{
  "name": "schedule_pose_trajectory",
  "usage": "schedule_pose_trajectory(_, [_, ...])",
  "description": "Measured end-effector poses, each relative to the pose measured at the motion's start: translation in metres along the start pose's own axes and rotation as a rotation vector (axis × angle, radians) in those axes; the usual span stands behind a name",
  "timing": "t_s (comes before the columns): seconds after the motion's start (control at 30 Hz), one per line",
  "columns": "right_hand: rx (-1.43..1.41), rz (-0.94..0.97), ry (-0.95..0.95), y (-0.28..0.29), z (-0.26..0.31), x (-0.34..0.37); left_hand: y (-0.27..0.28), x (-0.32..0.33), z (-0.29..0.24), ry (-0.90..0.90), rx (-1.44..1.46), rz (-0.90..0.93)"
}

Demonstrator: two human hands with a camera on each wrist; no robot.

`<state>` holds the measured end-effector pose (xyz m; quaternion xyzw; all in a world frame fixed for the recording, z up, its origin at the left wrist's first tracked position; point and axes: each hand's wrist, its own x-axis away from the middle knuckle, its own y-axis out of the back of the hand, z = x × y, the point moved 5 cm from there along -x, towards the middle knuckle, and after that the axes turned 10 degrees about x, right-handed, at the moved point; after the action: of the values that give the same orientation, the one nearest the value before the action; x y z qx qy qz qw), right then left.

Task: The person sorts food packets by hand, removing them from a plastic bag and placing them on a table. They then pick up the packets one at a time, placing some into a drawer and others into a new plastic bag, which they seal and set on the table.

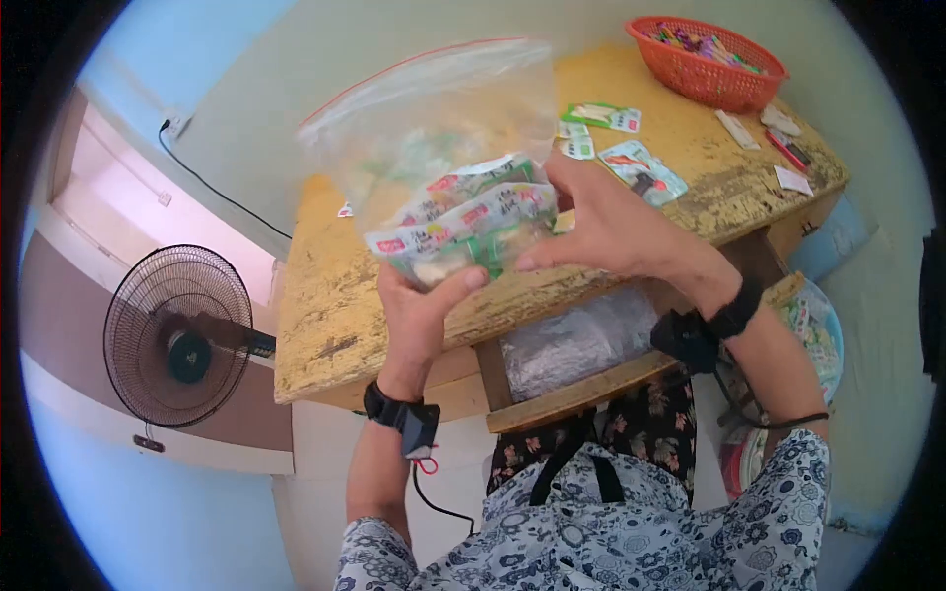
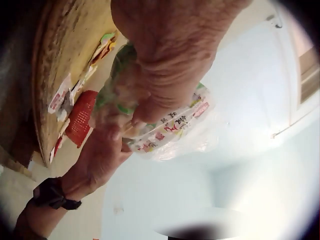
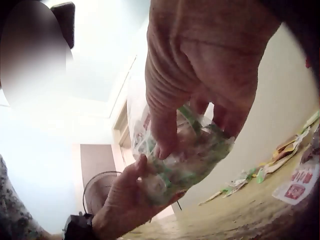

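A clear zip bag (image 1: 443, 118) with a red seal line, holding several white-and-green snack packets (image 1: 463, 217), is held up above the yellow table. My left hand (image 1: 419, 310) grips its lower left part, thumb on the front. On the lower right side my right hand (image 1: 611, 217) grips the bag, thumb in front and fingers behind. In the left wrist view the left hand (image 2: 170, 60) is close over the bag (image 2: 185, 125); the right wrist view has the right hand (image 3: 205, 65) bent round the packets (image 3: 185, 155). The fingers behind the bag are partly hidden.
On the worn yellow table (image 1: 325, 295) lie flat packets (image 1: 645, 169), a red basket (image 1: 690, 79) of colourful wrapped items, and small things at the right edge. Below, an open drawer (image 1: 552, 404) holds clear plastic bags (image 1: 581, 340). A black fan (image 1: 177, 335) stands left.
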<state>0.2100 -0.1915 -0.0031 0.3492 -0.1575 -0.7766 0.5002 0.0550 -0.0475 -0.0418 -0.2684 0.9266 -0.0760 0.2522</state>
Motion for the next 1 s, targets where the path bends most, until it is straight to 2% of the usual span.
schedule_pose_trajectory(0.1, [0.074, 0.013, 0.073, -0.011, -0.022, -0.032, 0.027, -0.024, 0.019, 0.132, -0.088, -0.008])
schedule_pose_trajectory(0.17, [-0.039, 0.137, 0.019, -0.026, -0.055, -0.045, 0.044, -0.029, 0.04, 0.253, -0.13, 0.01])
schedule_pose_trajectory(0.2, [-0.093, 0.197, -0.01, -0.033, -0.071, -0.05, 0.043, -0.03, 0.038, 0.244, -0.125, 0.038])
schedule_pose_trajectory(0.23, [0.005, 0.156, -0.045, -0.034, -0.077, -0.053, 0.041, -0.029, 0.035, 0.236, -0.119, 0.066])
schedule_pose_trajectory(0.33, [-0.062, 0.135, -0.184, -0.03, -0.077, -0.046, 0.043, -0.029, 0.033, 0.212, -0.225, 0.151])
schedule_pose_trajectory(0.43, [-0.203, 0.088, -0.009, -0.025, -0.057, -0.044, 0.035, -0.03, 0.021, 0.129, -0.316, 0.176])
schedule_pose_trajectory(0.5, [-0.165, 0.057, -0.061, -0.022, -0.059, -0.044, 0.03, -0.032, 0.019, 0.103, -0.284, 0.143])
schedule_pose_trajectory(0.6, [-0.135, 0.021, -0.057, -0.016, -0.06, -0.045, 0.044, -0.04, 0.038, 0.233, -0.138, 0.095])
schedule_pose_trajectory(0.73, [-0.025, 0.027, -0.101, 0.008, -0.048, -0.057, 0.048, -0.048, 0.023, 0.102, -0.145, 0.023])
schedule_pose_trajectory(0.8, [-0.098, -0.064, 0.015, 0.005, -0.046, -0.058, 0.049, -0.051, 0.019, 0.074, -0.105, 0.028])
schedule_pose_trajectory(0.83, [-0.131, -0.11, 0.078, 0.004, -0.045, -0.059, 0.051, -0.05, 0.026, 0.111, -0.108, 0.037])
schedule_pose_trajectory(0.93, [-0.033, -0.046, -0.029, -0.003, -0.06, -0.053, 0.055, -0.05, 0.041, 0.185, -0.081, 0.061])
schedule_pose_trajectory(1.0, [-0.061, -0.052, -0.028, -0.002, -0.066, -0.052, 0.056, -0.046, 0.043, 0.221, -0.021, 0.068])
